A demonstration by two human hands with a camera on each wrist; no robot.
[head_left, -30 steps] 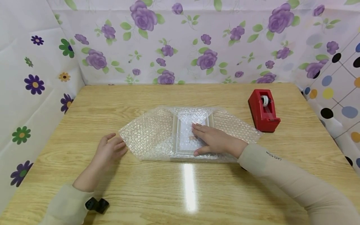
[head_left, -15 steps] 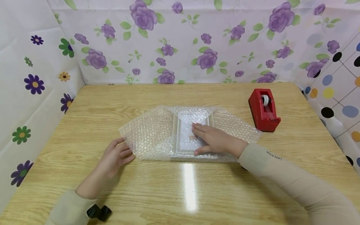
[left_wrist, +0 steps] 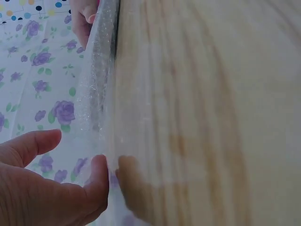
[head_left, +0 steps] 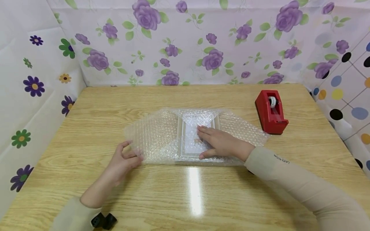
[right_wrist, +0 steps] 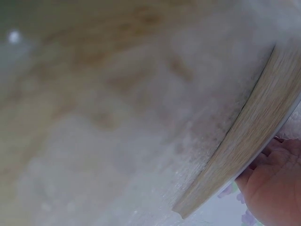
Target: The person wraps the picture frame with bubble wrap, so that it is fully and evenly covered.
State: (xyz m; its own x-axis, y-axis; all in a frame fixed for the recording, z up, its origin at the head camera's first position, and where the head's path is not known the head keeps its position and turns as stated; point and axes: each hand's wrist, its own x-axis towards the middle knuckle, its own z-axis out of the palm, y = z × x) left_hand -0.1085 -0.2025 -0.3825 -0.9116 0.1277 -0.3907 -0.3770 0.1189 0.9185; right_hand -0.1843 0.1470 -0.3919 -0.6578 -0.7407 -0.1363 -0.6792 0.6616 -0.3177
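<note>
A picture frame (head_left: 189, 136) with a pale border lies flat in the middle of the table, under clear bubble wrap (head_left: 156, 134) folded over it from top and bottom. Loose wrap ends spread to both sides. My right hand (head_left: 218, 141) rests flat on the framed picture, fingers spread. In the right wrist view the frame's wooden edge (right_wrist: 240, 134) runs beside the right hand (right_wrist: 275, 183). My left hand (head_left: 122, 162) touches the wrap's left end near its lower corner. Its thumb and fingers (left_wrist: 99, 176) stand apart at the wrap's edge in the left wrist view.
A red tape dispenser (head_left: 271, 112) with a roll of tape stands at the right rear, close to the wrap's right tip. Flower-printed cloth (head_left: 185, 41) hangs behind the wooden table (head_left: 162, 195), and patterned sheets flank both sides.
My left hand has moved right and slightly toward me along the wrap's left end, whose tip has shifted a little inward. The right hand stays on the frame.
</note>
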